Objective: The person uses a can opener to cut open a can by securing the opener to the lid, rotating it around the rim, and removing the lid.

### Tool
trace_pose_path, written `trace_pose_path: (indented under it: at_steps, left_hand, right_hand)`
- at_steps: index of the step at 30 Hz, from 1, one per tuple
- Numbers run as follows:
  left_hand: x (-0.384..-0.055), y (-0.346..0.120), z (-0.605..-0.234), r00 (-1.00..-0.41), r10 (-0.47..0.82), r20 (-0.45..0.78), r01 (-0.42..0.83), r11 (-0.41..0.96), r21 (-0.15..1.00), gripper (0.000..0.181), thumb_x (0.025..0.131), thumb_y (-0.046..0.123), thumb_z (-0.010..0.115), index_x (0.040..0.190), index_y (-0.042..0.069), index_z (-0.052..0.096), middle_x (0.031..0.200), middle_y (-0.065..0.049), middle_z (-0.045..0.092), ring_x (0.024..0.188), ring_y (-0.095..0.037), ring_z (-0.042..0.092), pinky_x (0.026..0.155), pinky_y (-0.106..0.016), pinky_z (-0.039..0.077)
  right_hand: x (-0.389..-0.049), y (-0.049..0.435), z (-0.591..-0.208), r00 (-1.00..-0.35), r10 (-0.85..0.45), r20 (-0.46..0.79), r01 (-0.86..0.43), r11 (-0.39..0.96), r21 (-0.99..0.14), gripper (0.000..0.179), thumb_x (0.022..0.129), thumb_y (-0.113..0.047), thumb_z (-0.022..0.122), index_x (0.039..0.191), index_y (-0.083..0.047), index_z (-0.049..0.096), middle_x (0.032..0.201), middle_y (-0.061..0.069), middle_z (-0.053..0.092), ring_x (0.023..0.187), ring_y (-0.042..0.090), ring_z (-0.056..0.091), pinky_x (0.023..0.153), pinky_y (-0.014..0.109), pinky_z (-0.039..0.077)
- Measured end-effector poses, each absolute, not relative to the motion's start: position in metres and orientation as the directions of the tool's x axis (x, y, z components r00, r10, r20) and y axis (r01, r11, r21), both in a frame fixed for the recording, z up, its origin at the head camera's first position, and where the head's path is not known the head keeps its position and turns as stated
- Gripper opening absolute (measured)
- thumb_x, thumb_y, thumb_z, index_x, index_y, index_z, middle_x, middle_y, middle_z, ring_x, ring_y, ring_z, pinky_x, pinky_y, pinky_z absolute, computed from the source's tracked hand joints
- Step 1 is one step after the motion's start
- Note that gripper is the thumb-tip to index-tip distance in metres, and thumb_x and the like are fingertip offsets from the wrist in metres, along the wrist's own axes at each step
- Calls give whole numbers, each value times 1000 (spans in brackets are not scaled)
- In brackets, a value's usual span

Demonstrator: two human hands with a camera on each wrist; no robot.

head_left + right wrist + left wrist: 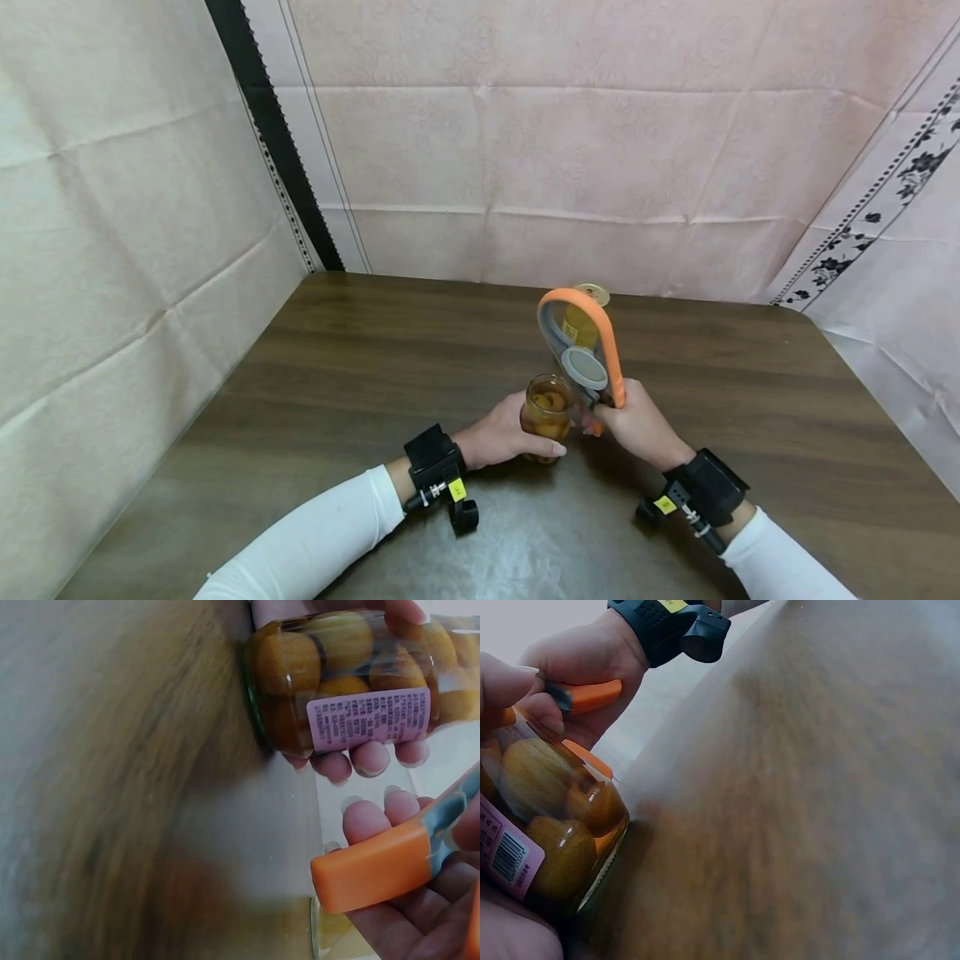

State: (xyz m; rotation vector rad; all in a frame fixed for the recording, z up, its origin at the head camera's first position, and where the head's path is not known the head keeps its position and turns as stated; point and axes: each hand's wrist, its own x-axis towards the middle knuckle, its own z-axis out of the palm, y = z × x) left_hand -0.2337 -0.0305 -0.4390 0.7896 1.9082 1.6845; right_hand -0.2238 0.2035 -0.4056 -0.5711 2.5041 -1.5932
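My left hand (495, 437) grips a glass jar (546, 408) of round fruit in amber liquid, with its mouth uncovered. A pink label (367, 720) on its side shows in the right wrist view. Just right of the jar, my right hand (643, 427) holds an orange and grey strap jar opener (613, 350) by its handle, fingers curled round it. The strap loops upward above the hand. A pale round lid (585, 367) sits at the bottom of the loop. In the left wrist view the opener's orange handle (592, 697) sticks out of the right hand.
Behind the strap stands another jar (579, 327) with yellowish contents and a gold lid (593, 293), partly hidden by the loop. The dark wooden table (390, 350) ends at a wall hung with pale cloth (600, 150); cloth also hangs on both sides.
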Motion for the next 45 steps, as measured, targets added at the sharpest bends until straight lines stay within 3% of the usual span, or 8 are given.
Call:
trace_pose_path:
  at_steps: [8,15,26,35,45]
  left_hand:
    - [-234,-31,-440,-755,655,32,119,89,989,60,87,11,79,139,18,50,123,-1,64,108,-10,63,95,-27,52]
    - [-234,-30,-440,-764,643,45,128,82,988,60,86,12,80,139,18,51,123,-2,65,108,-11,63,95,-28,52]
    - [-233,-28,-440,-774,631,59,141,80,987,61,85,10,81,138,17,51,124,-2,65,109,-9,62,97,-27,51]
    - [-230,-27,-439,-790,611,46,129,92,987,63,85,11,82,139,18,51,125,-1,65,109,-9,63,98,-28,51]
    - [-231,-27,-438,-796,604,46,130,96,987,63,85,11,81,140,17,51,124,-3,65,108,-10,63,96,-28,53]
  right_hand:
    - [-223,211,-411,-901,-421,108,-233,258,-938,20,87,10,45,101,15,57,81,17,63,72,21,66,72,35,58]
    - [-218,216,-413,-901,-430,52,-127,149,-981,33,86,8,44,116,20,49,87,12,61,74,20,67,74,37,61]
    - [-206,221,-418,-884,-467,-5,-58,119,-991,30,85,7,42,112,19,49,86,8,63,75,19,67,74,41,61]
    - [-195,226,-423,-878,-478,-9,3,14,-1000,34,88,9,35,120,19,41,94,10,60,76,16,67,75,44,62]
    - [-189,231,-426,-837,-547,11,49,-96,-994,26,91,8,34,111,10,50,91,7,61,78,18,67,78,43,61]
